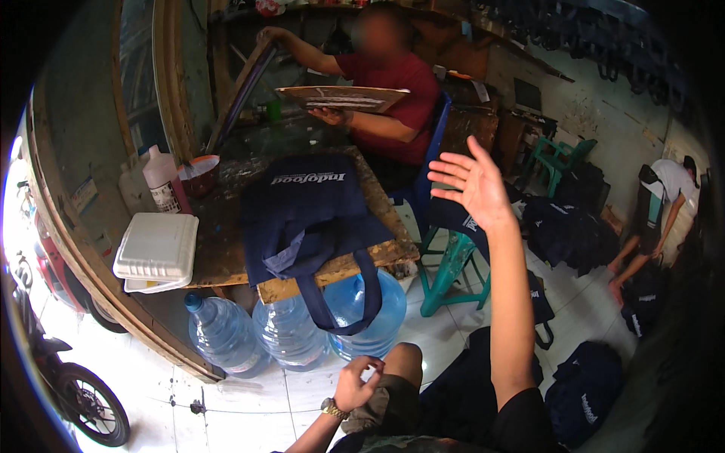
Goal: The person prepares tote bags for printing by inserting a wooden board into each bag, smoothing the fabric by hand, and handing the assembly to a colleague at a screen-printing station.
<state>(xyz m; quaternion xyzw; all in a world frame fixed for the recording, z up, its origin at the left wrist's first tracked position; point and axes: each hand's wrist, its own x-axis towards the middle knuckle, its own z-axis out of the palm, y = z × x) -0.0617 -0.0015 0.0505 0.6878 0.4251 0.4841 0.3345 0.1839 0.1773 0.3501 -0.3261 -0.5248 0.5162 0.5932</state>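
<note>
Worker's view over a printing bench. The right hand (472, 185) is rising at arm's length with fingers spread and palm bare, holding nothing. The left hand (355, 385) is resting at the knee with fingers curled loosely together, apparently holding nothing. The navy tote bag (306, 215) is lying flat on the worn wooden table (219, 249), its strap hanging over the front edge above three water jugs (287, 328). A white foam box (156, 249) is sitting at the table's left corner. Judgement: the reach should probably be lowered toward the bag, taking its body rather than the dangling strap.
</note>
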